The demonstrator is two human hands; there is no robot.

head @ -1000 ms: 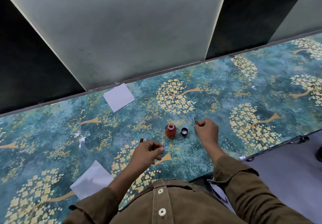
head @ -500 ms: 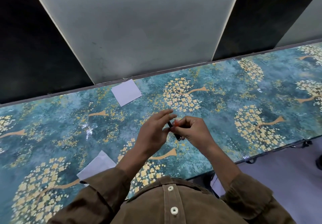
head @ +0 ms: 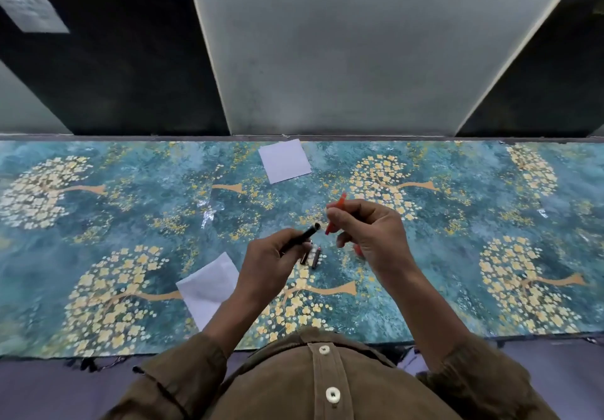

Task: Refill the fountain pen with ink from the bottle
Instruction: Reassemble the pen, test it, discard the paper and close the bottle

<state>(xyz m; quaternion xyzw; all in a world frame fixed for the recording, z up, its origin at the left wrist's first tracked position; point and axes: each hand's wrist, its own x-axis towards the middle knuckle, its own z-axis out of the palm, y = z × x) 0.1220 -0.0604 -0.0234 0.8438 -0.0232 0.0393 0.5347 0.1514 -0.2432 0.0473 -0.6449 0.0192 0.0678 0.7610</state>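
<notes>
My left hand [head: 271, 259] grips a black pen barrel [head: 305, 235], its open end pointing up and to the right. My right hand [head: 372, 233] holds a thin red pen part [head: 336, 212] upright between thumb and fingers, a short gap away from the barrel's open end. Two small dark pen pieces [head: 313, 257] lie on the table between and below my hands. A sliver of red, the ink bottle [head: 358, 249], shows under my right hand; the rest is hidden.
The table [head: 490, 223] has a teal cloth with gold tree prints. A white paper square [head: 284, 160] lies at the back edge, another white paper [head: 209, 287] near my left forearm. A wall panel stands right behind the table.
My hands, which were joined on the pen half a second ago, have pulled apart: the left keeps the black barrel, the right holds the red part. The view has tilted straight down onto the table.
</notes>
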